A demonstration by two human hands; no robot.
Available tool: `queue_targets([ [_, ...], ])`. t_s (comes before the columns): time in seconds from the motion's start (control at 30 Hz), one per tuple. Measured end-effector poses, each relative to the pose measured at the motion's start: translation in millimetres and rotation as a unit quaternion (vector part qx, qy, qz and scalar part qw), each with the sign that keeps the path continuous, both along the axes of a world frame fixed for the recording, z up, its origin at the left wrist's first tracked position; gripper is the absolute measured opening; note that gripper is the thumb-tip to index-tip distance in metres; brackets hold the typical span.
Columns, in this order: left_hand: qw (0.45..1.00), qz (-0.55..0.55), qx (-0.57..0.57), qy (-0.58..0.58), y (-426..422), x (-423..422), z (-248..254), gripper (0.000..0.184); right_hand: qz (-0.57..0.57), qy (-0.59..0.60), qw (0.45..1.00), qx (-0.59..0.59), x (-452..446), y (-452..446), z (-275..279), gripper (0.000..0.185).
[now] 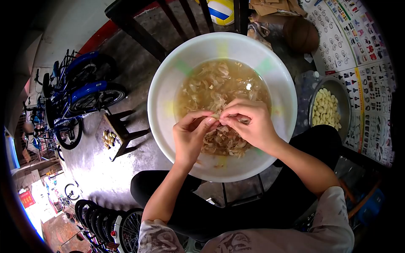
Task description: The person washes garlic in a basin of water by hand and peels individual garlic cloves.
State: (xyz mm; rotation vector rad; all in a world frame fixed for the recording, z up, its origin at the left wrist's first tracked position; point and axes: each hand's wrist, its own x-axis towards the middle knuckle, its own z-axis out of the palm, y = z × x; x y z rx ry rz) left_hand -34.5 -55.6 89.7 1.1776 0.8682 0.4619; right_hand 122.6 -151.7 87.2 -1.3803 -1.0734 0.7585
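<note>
Over a wide white basin [162, 105], my left hand [192, 133] and my right hand [253, 122] meet fingertip to fingertip. Both are closed in a pinch on one small pale garlic clove [215, 116], mostly covered by the fingers. Cloudy brownish water fills the basin's bottom, and loose garlic skins [228, 145] float and pile up in it below my hands. To the right, a metal bowl [346, 105] holds many peeled garlic cloves [325, 107].
A dark chair [147, 38] stands behind the basin. At left are a small stool [122, 130], small yellowish-brown pieces [108, 139] and blue bicycles [86, 92]. A volleyball [221, 10] and a basketball [301, 34] lie at the back. Printed sheets [337, 46] spread at right.
</note>
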Motion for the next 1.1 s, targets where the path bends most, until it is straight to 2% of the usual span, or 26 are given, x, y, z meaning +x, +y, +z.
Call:
queue_targets([
  [0.1, 1.000, -0.008, 0.011, 0.002, 1.5, 1.1, -1.1, 0.015, 0.009, 0.015, 1.000, -0.018, 1.6, -1.2, 0.3, 0.010],
  [0.17, 0.999, 0.048, -0.014, 0.018, 7.1, 0.5, -1.7, 0.016, 0.012, 0.018, 0.999, -0.030, 4.8, -2.5, 0.7, 0.009],
  [0.23, 0.999, 0.045, -0.025, -0.004, 11.7, 0.0, 0.5, 0.017, 0.065, 0.125, 0.987, -0.075, 10.8, -4.3, 0.2, 0.012],
  [0.27, 0.998, 0.043, -0.042, -0.002, 13.0, 0.7, 2.1, 0.018, 0.066, 0.125, 0.987, -0.074, 14.9, -4.9, 1.5, 0.012],
  [0.33, 0.997, 0.041, -0.058, 0.001, 13.3, 1.6, 5.0, 0.018, 0.171, 0.301, 0.926, -0.149, 25.5, -5.0, 7.5, 0.019],
  [0.43, 0.998, 0.013, -0.059, 0.028, 10.8, 1.1, 5.4, 0.019, 0.194, 0.283, 0.926, -0.160, 43.5, 1.1, 15.9, 0.027],
  [0.47, 0.998, -0.002, -0.047, 0.035, 11.0, 0.3, 2.9, 0.019, 0.121, -0.169, 0.968, -0.144, 44.4, -2.2, 5.9, 0.038],
  [0.5, 0.999, -0.017, -0.032, 0.039, 13.2, 1.6, 1.3, 0.020, 0.120, -0.173, 0.967, -0.142, 43.8, -5.3, 2.9, 0.038],
  [0.53, 0.999, -0.018, -0.029, 0.035, 15.9, 2.9, 0.9, 0.020, 0.066, -0.280, 0.941, -0.178, 40.0, -8.9, 3.2, 0.041],
  [0.63, 1.000, -0.017, -0.011, 0.017, 14.1, 1.6, 0.2, 0.021, 0.061, -0.284, 0.936, -0.200, 33.9, -7.6, 12.6, 0.037],
  [0.67, 0.997, -0.022, 0.041, 0.059, 11.7, 3.6, 2.3, 0.021, 0.093, -0.050, 0.964, -0.243, 30.7, -5.1, 14.1, 0.035],
  [0.7, 0.990, -0.029, 0.093, 0.102, 9.8, 5.4, 3.5, 0.020, 0.117, 0.188, 0.936, -0.272, 26.6, -3.6, 15.2, 0.034],
  [0.73, 0.990, -0.030, 0.092, 0.102, 9.1, 6.5, 2.0, 0.020, 0.131, 0.282, 0.914, -0.262, 19.4, -0.6, 11.0, 0.037],
  [0.77, 0.950, -0.080, 0.291, 0.085, 9.1, 7.8, -0.3, 0.021, 0.105, 0.365, 0.881, -0.281, 11.6, -0.9, 17.6, 0.039],
  [0.8, 0.867, -0.124, 0.478, 0.064, 9.4, 9.7, -1.3, 0.023, 0.099, 0.417, 0.870, -0.244, 7.6, -3.8, 13.8, 0.038],
  [0.83, 0.866, -0.121, 0.480, 0.066, 8.3, 12.8, 0.7, 0.023, 0.097, 0.466, 0.855, -0.206, 3.9, -3.4, 8.3, 0.037],
  [0.9, 0.796, -0.132, 0.584, 0.093, 5.9, 14.1, 10.9, 0.029, 0.074, 0.410, 0.890, -0.184, 4.6, -3.1, 1.2, 0.032],
  [0.97, 0.786, -0.162, 0.588, 0.101, 10.2, 10.9, 30.6, 0.035, 0.066, 0.243, 0.948, -0.197, 10.7, -4.4, 17.8, 0.025],
  [1.0, 0.778, -0.193, 0.590, 0.095, 11.9, 7.6, 42.6, 0.042, 0.112, 0.170, 0.959, -0.198, 21.0, -9.0, 24.7, 0.023],
  [1.03, 0.775, -0.189, 0.595, 0.102, 12.1, -1.6, 55.7, 0.042, 0.121, 0.128, 0.955, -0.239, 26.0, -15.4, 54.5, 0.023],
  [1.07, 0.799, -0.261, 0.530, 0.111, 11.7, -15.8, 69.3, 0.046, 0.077, 0.114, 0.964, -0.225, 30.2, -25.5, 67.0, 0.024],
  [1.1, 0.818, -0.331, 0.455, 0.120, 13.7, -32.2, 81.1, 0.050, 0.083, 0.013, 0.984, -0.160, 42.3, -39.2, 84.5, 0.024],
])
